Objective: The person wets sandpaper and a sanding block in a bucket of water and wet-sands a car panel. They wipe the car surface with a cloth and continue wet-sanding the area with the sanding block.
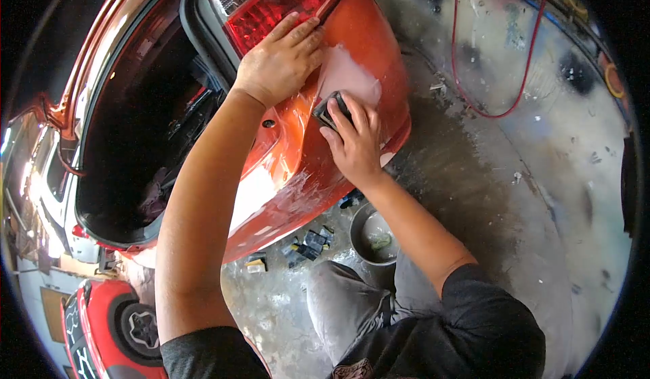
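Observation:
My left hand [281, 64] lies flat on the car's rear corner, its fingertips on the lower edge of the red tail light [284, 7]. My right hand [355, 139] grips a dark sanding block [332, 110], held against the orange bumper [369, 37]. Just above the block is a pale pinkish filler patch [349, 74]. The paint around both hands looks wet and shiny, with whitish smears lower on the bumper. My right palm and fingers hide part of the block.
Below the bumper, a metal bucket [372, 233] with cloudy water stands by my knees. Several dark blocks [311, 243] lie on the wet concrete floor. A red hose [455, 61] hangs at the right. The open trunk [135, 142] is left; a red car [115, 325] stands behind.

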A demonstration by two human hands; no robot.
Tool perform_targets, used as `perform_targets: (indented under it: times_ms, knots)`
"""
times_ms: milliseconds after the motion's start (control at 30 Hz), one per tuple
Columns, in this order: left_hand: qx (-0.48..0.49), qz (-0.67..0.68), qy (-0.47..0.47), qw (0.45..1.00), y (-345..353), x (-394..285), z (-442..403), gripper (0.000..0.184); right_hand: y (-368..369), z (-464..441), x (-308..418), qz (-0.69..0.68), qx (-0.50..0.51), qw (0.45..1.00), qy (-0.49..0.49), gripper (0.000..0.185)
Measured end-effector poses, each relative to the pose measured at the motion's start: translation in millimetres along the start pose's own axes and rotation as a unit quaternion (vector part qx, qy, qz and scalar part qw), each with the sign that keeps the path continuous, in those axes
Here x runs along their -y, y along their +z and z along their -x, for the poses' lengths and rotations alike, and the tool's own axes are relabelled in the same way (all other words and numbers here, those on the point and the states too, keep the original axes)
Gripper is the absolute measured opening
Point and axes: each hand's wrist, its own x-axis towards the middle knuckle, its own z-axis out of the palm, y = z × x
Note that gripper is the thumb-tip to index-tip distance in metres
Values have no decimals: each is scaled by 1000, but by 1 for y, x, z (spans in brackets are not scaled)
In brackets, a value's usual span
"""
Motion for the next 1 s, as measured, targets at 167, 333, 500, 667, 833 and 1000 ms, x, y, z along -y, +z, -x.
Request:
perform_targets:
  times_ms: [167, 333, 500, 667, 833, 1000]
  knots:
    - [-18, 15, -11, 1000, -3, -3, 0, 38, 10, -58, -11, 24, -57, 997, 53, 46]
    - [-7, -2, -8, 1000, -9, -2, 2, 36, 17, 23, 29, 45, -32, 997, 49, 46]
    - [-30, 9, -20, 999, -1, -3, 3, 37, 14, -67, 2, 58, -72, 993, 70, 41]
    - [-47, 45, -12, 998, 0, -1, 5, 42, 21, 21, 32, 56, -48, 997, 39, 48]
    - [-77, 65, -22, 995, 8, -4, 3, 44, 16, -56, 5, 69, -72, 994, 44, 43]
    - [-72, 47, -17, 996, 3, -3, 5, 49, 19, 27, 27, 56, -40, 997, 32, 46]
